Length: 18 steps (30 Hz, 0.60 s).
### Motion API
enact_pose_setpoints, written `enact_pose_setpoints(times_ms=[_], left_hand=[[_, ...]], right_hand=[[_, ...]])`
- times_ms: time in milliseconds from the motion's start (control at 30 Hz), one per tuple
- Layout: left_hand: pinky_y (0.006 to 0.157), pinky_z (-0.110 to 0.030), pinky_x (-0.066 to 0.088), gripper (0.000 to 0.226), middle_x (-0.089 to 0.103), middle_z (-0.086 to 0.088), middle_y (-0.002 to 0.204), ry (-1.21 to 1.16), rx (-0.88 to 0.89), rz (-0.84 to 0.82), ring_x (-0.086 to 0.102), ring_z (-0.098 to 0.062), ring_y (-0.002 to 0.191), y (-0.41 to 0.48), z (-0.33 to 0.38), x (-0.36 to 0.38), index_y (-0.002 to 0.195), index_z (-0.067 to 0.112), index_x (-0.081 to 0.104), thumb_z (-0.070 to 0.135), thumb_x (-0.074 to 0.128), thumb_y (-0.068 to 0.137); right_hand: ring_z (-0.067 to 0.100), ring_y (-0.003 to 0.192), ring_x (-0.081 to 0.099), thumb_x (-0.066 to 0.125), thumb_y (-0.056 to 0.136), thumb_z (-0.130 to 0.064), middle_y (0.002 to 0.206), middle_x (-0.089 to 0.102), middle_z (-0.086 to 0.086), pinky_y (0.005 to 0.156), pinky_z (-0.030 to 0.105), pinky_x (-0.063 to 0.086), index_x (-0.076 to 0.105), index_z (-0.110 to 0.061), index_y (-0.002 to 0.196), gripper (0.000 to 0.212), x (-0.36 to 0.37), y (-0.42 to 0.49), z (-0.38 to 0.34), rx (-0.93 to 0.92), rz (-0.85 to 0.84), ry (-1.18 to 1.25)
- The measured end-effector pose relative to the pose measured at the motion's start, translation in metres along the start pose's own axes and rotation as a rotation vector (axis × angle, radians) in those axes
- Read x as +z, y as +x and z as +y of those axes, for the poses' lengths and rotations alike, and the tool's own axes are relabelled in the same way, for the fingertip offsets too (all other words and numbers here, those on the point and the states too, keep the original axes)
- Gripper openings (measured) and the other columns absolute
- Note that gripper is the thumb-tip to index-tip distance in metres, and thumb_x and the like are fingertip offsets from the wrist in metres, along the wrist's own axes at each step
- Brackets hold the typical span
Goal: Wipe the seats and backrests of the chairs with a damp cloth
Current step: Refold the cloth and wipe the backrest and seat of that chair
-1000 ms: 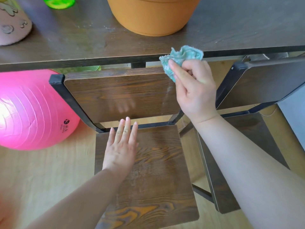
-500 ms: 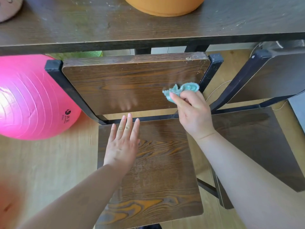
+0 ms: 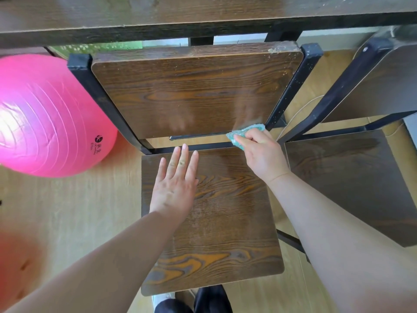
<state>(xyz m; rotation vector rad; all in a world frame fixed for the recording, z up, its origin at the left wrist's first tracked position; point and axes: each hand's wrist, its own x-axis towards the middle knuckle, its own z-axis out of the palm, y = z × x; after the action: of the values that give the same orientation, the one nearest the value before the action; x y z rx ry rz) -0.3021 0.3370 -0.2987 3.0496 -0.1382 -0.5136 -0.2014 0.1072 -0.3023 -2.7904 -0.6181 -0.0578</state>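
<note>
Head view looks down, and we see the blue-green cloth [image 3: 246, 134] first. It is bunched up at the bottom right corner of the backrest [image 3: 191, 91] of the near chair, touching the wood there. Our right hand [image 3: 261, 157] holds the cloth, with the fingers curled round it.

The backrest is dark brown wood, with a black metal frame [image 3: 291, 86] on each side. Its top right corner looks chipped and dusty. Below it is the seat [image 3: 225, 222], also brown wood with wavy lines in it. Our left hand [image 3: 174, 186] lies flat on the back part of the seat, near the left side. Its fingers are straight and close together, and it holds nothing.

A second chair [image 3: 349, 177] stands just beside the first one, on our right. Neither of our hands touches it. A big pink ball [image 3: 45, 114] sits on the floor [image 3: 67, 211] to the left of the near chair, close to the frame. The table [image 3: 180, 14] runs across the top, past both chairs, and the top of the backrest is close to its edge. At the very bottom we see dark trouser legs [image 3: 203, 301] by the front of the seat.
</note>
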Motion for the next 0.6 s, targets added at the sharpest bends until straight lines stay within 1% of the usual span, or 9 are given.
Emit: enact_pose_setpoints(times_ms=[67, 133, 233, 300, 367, 433, 500, 567, 600], left_hand=[[0.124, -0.047, -0.005, 0.064, -0.036, -0.009, 0.156, 0.003, 0.008, 0.022, -0.031, -0.025, 0.146, -0.002, 0.0, -0.002, 0.144, 0.017, -0.037, 0.032, 0.013, 0.108], [0.124, -0.048, -0.004, 0.065, -0.033, -0.009, 0.158, -0.003, 0.02, 0.044, -0.031, -0.025, 0.147, -0.004, 0.001, -0.005, 0.145, 0.018, -0.036, 0.031, 0.016, 0.108], [0.124, -0.048, -0.004, 0.07, -0.034, -0.009, 0.158, 0.009, 0.041, 0.057, -0.032, -0.025, 0.146, -0.01, 0.005, -0.009, 0.145, 0.018, -0.037, 0.029, 0.021, 0.109], [0.124, -0.048, -0.005, 0.071, -0.036, -0.01, 0.157, 0.014, 0.057, 0.061, -0.034, -0.026, 0.145, -0.014, 0.011, -0.015, 0.145, 0.017, -0.038, 0.027, 0.022, 0.109], [0.123, -0.049, -0.006, 0.073, -0.039, -0.01, 0.156, 0.027, 0.078, 0.064, -0.037, -0.026, 0.144, -0.018, 0.018, -0.023, 0.143, 0.017, -0.042, 0.026, 0.022, 0.109], [0.123, -0.049, -0.007, 0.073, -0.042, -0.01, 0.153, 0.043, 0.102, 0.078, -0.037, -0.027, 0.143, -0.018, 0.026, -0.027, 0.142, 0.016, -0.044, 0.027, 0.021, 0.109], [0.123, -0.049, -0.007, 0.077, -0.038, -0.01, 0.155, 0.025, 0.116, 0.127, -0.033, -0.027, 0.146, -0.014, 0.031, -0.027, 0.146, 0.017, -0.037, 0.028, 0.028, 0.108], [0.123, -0.049, -0.004, 0.079, -0.028, -0.01, 0.16, 0.028, 0.12, 0.155, -0.027, -0.027, 0.148, -0.011, 0.034, -0.025, 0.152, 0.016, -0.025, 0.026, 0.039, 0.105], [0.124, -0.049, -0.002, 0.078, -0.023, -0.01, 0.162, 0.026, 0.119, 0.154, -0.024, -0.027, 0.15, -0.009, 0.036, -0.024, 0.154, 0.016, -0.019, 0.026, 0.04, 0.105]], right_hand=[[0.024, 0.101, 0.056, 0.07, 0.087, -0.005, 0.105, 0.061, 0.005, 0.076, 0.04, 0.059, 0.065, -0.013, 0.127, 0.041, -0.004, -0.004, -0.004, 0.008, 0.021, 0.032], [0.024, 0.096, 0.056, 0.068, 0.087, -0.002, 0.1, 0.061, 0.005, 0.074, 0.04, 0.058, 0.066, -0.011, 0.126, 0.04, -0.012, -0.012, -0.006, -0.002, 0.075, 0.067], [0.021, 0.099, 0.055, 0.067, 0.089, -0.008, 0.102, 0.061, 0.005, 0.077, 0.031, 0.056, 0.067, -0.011, 0.126, 0.037, -0.033, -0.026, -0.007, 0.018, 0.155, 0.105], [0.02, 0.102, 0.056, 0.065, 0.09, -0.011, 0.104, 0.061, 0.006, 0.079, 0.027, 0.053, 0.067, -0.011, 0.126, 0.035, -0.052, -0.033, -0.003, 0.05, 0.239, 0.138], [0.021, 0.103, 0.058, 0.065, 0.092, -0.013, 0.106, 0.061, 0.008, 0.081, 0.025, 0.054, 0.068, -0.01, 0.125, 0.033, -0.074, -0.033, 0.002, 0.071, 0.339, 0.163], [0.02, 0.103, 0.059, 0.058, 0.096, -0.021, 0.106, 0.061, 0.009, 0.083, 0.024, 0.055, 0.068, -0.009, 0.123, 0.031, -0.099, -0.028, 0.007, 0.057, 0.433, 0.182], [0.019, 0.104, 0.059, 0.057, 0.098, -0.022, 0.106, 0.062, 0.011, 0.084, 0.024, 0.056, 0.069, -0.008, 0.123, 0.031, -0.123, -0.016, 0.012, 0.02, 0.505, 0.196], [0.019, 0.104, 0.06, 0.063, 0.095, -0.016, 0.106, 0.062, 0.011, 0.083, 0.024, 0.056, 0.069, -0.009, 0.122, 0.028, -0.142, -0.002, 0.015, 0.002, 0.563, 0.21], [0.018, 0.103, 0.06, 0.065, 0.094, -0.013, 0.105, 0.062, 0.012, 0.082, 0.025, 0.057, 0.069, -0.009, 0.121, 0.028, -0.148, 0.006, 0.017, -0.002, 0.594, 0.219]])
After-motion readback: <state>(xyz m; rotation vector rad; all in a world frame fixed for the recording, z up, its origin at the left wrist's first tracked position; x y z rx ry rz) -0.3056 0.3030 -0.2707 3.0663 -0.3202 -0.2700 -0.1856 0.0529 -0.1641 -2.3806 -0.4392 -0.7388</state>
